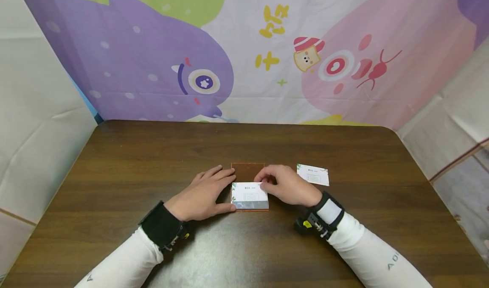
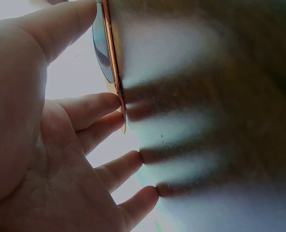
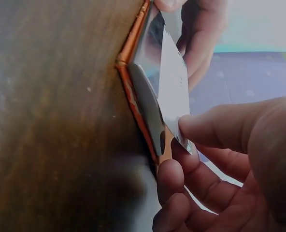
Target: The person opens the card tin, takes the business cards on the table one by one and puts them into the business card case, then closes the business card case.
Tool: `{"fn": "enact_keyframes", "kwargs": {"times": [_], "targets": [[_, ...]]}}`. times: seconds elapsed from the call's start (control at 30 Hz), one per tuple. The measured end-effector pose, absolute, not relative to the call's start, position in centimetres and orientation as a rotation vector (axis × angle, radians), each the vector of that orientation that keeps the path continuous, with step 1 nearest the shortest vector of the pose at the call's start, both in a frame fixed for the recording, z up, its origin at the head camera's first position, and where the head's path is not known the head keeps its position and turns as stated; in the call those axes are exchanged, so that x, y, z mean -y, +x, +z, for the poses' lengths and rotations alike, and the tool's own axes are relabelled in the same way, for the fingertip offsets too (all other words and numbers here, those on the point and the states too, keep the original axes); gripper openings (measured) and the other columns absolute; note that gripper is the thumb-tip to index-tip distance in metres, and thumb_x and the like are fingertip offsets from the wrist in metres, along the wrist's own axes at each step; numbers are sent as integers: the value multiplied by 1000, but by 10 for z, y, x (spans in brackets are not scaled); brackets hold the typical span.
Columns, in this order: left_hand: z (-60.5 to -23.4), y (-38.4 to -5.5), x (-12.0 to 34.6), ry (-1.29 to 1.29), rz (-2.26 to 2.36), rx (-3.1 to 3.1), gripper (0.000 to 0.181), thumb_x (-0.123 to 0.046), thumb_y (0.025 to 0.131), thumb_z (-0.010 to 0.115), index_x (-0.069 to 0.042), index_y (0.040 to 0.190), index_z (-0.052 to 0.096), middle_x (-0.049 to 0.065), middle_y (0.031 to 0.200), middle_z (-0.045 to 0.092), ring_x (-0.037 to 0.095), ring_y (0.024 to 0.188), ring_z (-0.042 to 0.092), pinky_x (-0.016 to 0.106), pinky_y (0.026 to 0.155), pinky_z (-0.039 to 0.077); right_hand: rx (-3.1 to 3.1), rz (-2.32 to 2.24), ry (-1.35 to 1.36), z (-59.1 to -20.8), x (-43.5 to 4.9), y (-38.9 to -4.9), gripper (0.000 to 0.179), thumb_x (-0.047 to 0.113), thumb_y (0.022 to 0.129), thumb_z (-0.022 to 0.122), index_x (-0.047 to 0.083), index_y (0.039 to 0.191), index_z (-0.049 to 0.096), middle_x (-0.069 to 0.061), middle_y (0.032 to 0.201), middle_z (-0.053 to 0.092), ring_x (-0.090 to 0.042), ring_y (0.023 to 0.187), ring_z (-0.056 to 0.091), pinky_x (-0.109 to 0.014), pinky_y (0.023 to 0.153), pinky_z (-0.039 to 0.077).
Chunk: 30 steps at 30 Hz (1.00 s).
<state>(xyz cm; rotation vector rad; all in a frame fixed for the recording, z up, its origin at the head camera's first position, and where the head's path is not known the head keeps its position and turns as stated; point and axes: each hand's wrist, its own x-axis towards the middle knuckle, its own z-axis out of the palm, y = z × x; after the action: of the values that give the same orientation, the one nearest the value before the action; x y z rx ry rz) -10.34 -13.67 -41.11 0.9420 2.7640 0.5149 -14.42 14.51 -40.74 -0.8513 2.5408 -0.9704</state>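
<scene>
A brown card case lies opened out on the table, with a shiny metal part at its near half. Over that metal part is a white business card with green leaf print. My right hand pinches the card's right end between thumb and fingers. In the right wrist view the card tilts up from the metal plate. My left hand is spread with fairly straight fingers. Its thumb and fingertips rest at the case's left edge; in the left wrist view, other fingertips touch the tabletop.
A second white card with similar print lies on the brown wooden table, just beyond my right wrist. A cartoon-printed cloth hangs behind the table's far edge. Pale cloth walls stand at both sides.
</scene>
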Motion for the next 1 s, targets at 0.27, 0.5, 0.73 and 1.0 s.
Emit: {"fn": "enact_keyframes", "kwargs": {"times": [0.27, 0.5, 0.73, 1.0], "targets": [[-411, -103, 136, 938, 510, -2767, 82, -52, 98, 74, -4, 159, 48, 12, 168, 39, 42, 158, 25, 68, 118, 30, -2534, -963, -859, -409, -147, -140, 14, 9, 102, 69, 16, 112, 77, 8, 91, 65, -13, 84, 60, -32, 75, 52], [-410, -103, 136, 928, 513, -2760, 82, -51, 98, 74, -4, 159, 48, 12, 168, 39, 42, 158, 24, 69, 118, 30, -2543, -955, -890, -410, -147, -138, 15, 8, 102, 69, 16, 112, 77, 8, 92, 65, -12, 84, 60, -31, 75, 53], [-410, -103, 136, 921, 517, -2755, 82, -51, 99, 74, -4, 160, 47, 12, 168, 39, 42, 158, 24, 68, 118, 29, -2564, -927, -915, -411, -147, -137, 15, 9, 101, 71, 16, 113, 78, 9, 95, 65, -10, 86, 60, -31, 77, 53], [-409, -103, 137, 919, 529, -2742, 81, -50, 99, 74, -4, 160, 47, 12, 169, 38, 42, 158, 23, 69, 118, 28, -2592, -876, -949, -411, -150, -135, 21, 12, 101, 74, 15, 121, 77, 7, 106, 66, -10, 93, 61, -32, 82, 53]]}}
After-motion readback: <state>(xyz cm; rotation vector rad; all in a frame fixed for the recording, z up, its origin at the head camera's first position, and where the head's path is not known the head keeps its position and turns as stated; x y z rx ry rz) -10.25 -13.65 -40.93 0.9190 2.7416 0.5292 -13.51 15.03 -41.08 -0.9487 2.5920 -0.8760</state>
